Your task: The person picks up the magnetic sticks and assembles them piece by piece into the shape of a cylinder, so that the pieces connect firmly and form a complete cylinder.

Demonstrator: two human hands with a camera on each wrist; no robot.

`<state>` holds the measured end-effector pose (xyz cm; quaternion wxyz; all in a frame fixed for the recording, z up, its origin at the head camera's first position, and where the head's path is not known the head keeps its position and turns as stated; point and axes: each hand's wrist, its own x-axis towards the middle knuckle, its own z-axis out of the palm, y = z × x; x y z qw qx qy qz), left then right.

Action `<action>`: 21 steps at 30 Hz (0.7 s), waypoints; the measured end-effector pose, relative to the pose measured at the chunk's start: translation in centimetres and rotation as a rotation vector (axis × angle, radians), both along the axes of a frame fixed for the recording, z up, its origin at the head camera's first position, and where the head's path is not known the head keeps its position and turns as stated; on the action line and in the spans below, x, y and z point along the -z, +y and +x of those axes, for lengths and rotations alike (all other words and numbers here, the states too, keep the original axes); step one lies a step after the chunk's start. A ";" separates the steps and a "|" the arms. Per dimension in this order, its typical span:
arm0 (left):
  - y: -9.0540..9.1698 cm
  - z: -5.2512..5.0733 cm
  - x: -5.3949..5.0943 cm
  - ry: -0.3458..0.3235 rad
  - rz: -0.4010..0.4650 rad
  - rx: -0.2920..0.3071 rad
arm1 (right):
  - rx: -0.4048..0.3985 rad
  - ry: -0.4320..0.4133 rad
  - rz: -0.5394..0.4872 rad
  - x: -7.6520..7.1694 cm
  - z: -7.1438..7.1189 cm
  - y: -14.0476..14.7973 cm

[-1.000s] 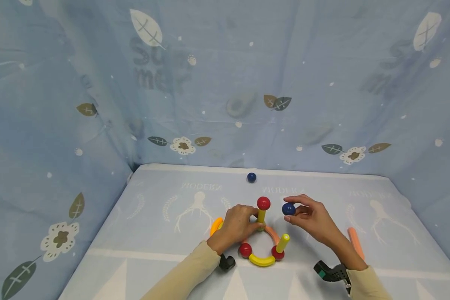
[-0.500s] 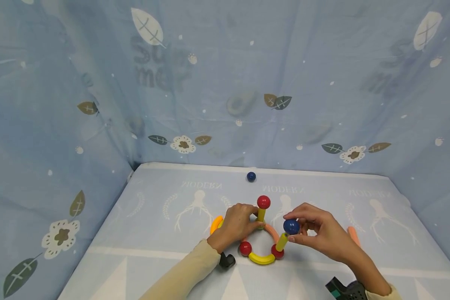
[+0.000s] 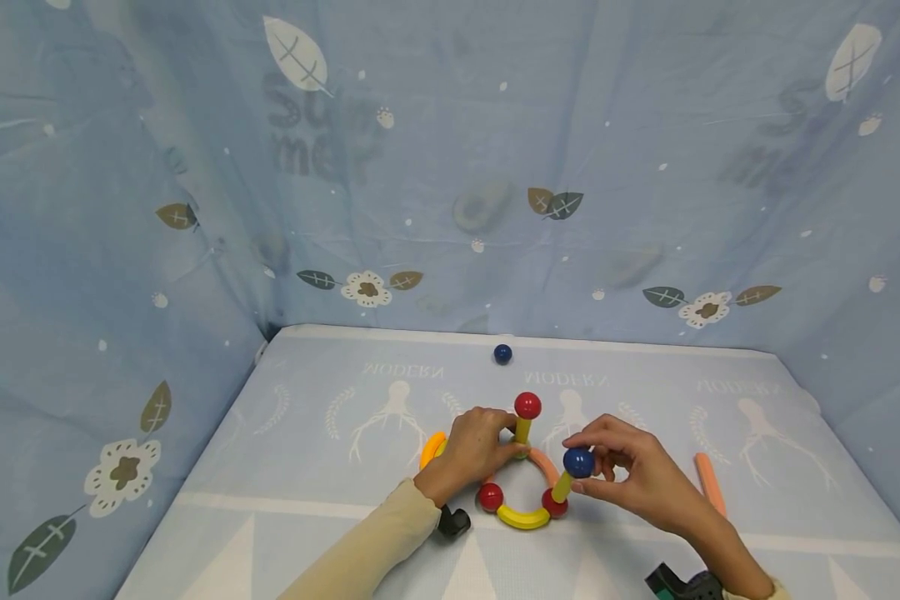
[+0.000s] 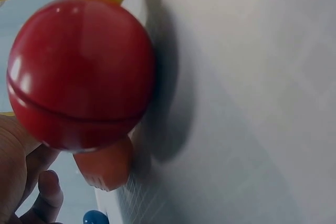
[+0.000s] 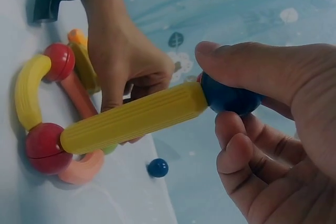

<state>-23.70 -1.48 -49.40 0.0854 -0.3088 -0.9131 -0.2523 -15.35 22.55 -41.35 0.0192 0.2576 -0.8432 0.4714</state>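
My right hand [image 3: 637, 475] pinches a blue ball [image 3: 578, 462] between thumb and fingers. In the right wrist view the blue ball touches the top end of a yellow ribbed rod [image 5: 136, 116]. That rod leans up from a red ball [image 5: 48, 148] in a ring of balls and curved sticks. My left hand [image 3: 474, 448] holds another yellow rod [image 3: 522, 431], topped by a red ball [image 3: 527, 406], at the ring's far side. The ring includes a yellow curved stick [image 3: 523, 519], a salmon curved stick [image 3: 545, 468] and a nearer red ball [image 4: 81, 72].
A loose blue ball [image 3: 502, 354] lies near the table's back edge. On the right rests a salmon stick [image 3: 708, 482]. Orange and yellow curved sticks [image 3: 431, 450] lie partly hidden behind my left hand. Blue patterned cloth [image 3: 450, 167] hangs around the table.
My right hand has moved down and toward me, bringing the blue ball from beside the ring onto the end of the yellow rod. The left hand keeps its hold in place.
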 end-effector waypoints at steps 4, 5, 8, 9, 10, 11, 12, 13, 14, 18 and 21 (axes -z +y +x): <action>0.1 0.0 0.0 -0.001 0.003 -0.004 | 0.041 -0.029 0.010 0.6 0.2 -0.1; 0.1 0.0 0.0 -0.001 0.002 -0.005 | 0.060 -0.046 0.012 0.8 0.3 -0.1; 0.2 0.0 0.1 0.001 0.000 -0.005 | 0.123 -0.111 0.011 2.1 0.7 -0.1; 0.2 0.0 0.1 0.002 -0.002 -0.006 | 0.144 -0.132 0.005 2.7 0.9 -0.1; 0.2 0.0 0.2 0.002 -0.002 -0.005 | 0.161 -0.150 -0.008 3.3 1.1 -0.1; 0.2 0.1 0.2 0.003 -0.004 -0.007 | 0.176 -0.161 -0.017 4.0 1.2 -0.2; 0.2 0.1 0.1 0.002 -0.004 -0.009 | 0.191 -0.167 -0.026 4.7 1.4 -0.3; 0.2 0.1 0.1 0.001 -0.003 -0.010 | 0.203 -0.175 -0.038 5.5 1.6 -0.5; 0.1 0.1 0.1 0.000 -0.005 -0.013 | 0.215 -0.174 -0.049 6.2 1.7 -0.7; 0.1 0.2 0.0 0.001 -0.010 -0.015 | 0.256 -0.159 -0.112 8.7 2.3 -1.5; 0.1 0.2 0.0 0.010 -0.015 -0.015 | 0.294 -0.150 -0.164 10.0 2.5 -2.1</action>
